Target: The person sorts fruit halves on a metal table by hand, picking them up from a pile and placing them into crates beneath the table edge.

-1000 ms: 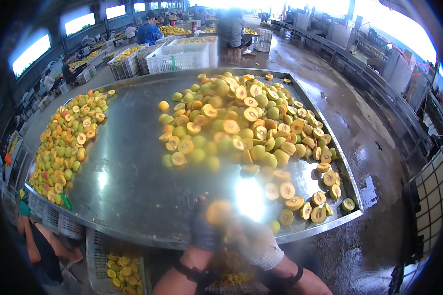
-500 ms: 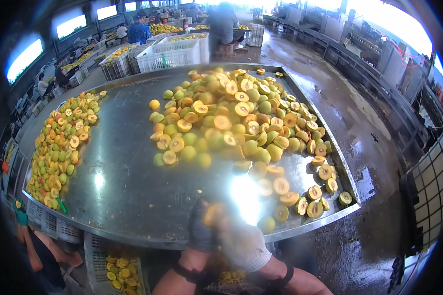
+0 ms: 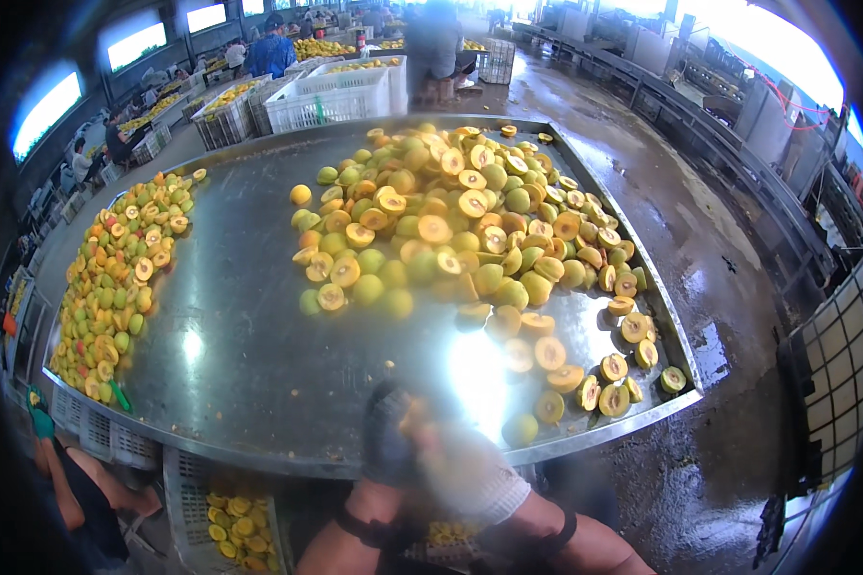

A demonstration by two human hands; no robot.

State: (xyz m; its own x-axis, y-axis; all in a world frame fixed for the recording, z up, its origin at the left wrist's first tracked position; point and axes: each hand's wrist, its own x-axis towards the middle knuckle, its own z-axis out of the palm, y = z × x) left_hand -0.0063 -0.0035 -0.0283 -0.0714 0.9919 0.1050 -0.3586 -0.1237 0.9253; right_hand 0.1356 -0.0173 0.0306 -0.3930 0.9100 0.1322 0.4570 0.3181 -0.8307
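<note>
My left hand [image 3: 389, 439], in a dark glove, and my right hand [image 3: 475, 476], in a white knitted glove, meet above the near edge of the metal table [image 3: 249, 383]. Between them shows a blurred yellow-orange piece of peach [image 3: 414, 419], with the left fingers closed around it. The right fingers are closed against it too; haze hides what they hold, if anything. Ahead lies a large heap of yellow-green peaches [image 3: 489, 225], many cut in half with the pit side showing. Several halves [image 3: 614, 401] are scattered at the right near my right hand.
A second peach pile [image 3: 115, 287] lies along the table's left edge, with a green-handled tool [image 3: 120, 396] by it. Crates [image 3: 336, 103] stand beyond the table; a crate of peaches [image 3: 240, 527] is below. A co-worker's gloved hand [image 3: 40, 417] shows at far left.
The yellow piece between my hands shows less now, more covered by the fingers. Both hands remain together at nearly the same place. The view has shifted slightly; the heaps look unchanged.
</note>
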